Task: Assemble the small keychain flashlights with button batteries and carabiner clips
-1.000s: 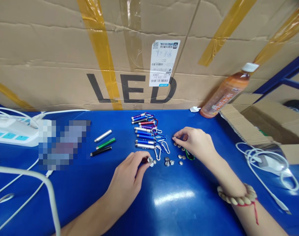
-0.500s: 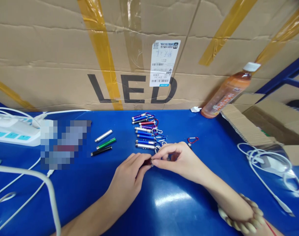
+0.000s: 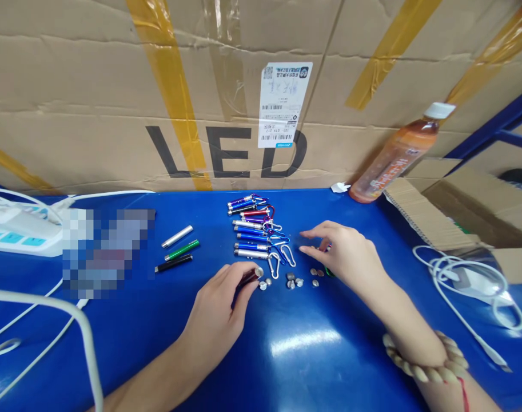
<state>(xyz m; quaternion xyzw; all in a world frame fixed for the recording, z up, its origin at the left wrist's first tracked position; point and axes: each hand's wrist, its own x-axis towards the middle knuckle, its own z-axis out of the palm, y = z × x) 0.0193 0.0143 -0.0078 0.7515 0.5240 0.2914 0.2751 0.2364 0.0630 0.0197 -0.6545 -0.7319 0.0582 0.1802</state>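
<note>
My left hand (image 3: 215, 309) grips a dark red penlight tube (image 3: 247, 278) between thumb and fingers, its silver end pointing right. Just beyond that end lie small round silver pieces (image 3: 291, 283), which look like button cells or end caps. My right hand (image 3: 350, 257) hovers to their right, thumb and forefinger apart, with nothing visible between them. Under it, a green carabiner (image 3: 328, 271) is partly hidden. Behind both hands is a row of keychain penlights (image 3: 251, 247) in blue, silver, red, purple and black, with carabiners attached, one a silver carabiner (image 3: 275, 266).
Silver, green (image 3: 182, 250) and black penlight tubes lie to the left. Farther left are a blurred-out flat object, a white power strip (image 3: 50, 246) and cables. A large carton (image 3: 93, 114) stands behind. At right are a drink bottle (image 3: 398, 151), an open box (image 3: 466, 212) and a coiled cable.
My right hand has let go at the tube's end and moved right, its fingers opening. The tube's silver end and the small round pieces now show. My left hand still holds the tube.
</note>
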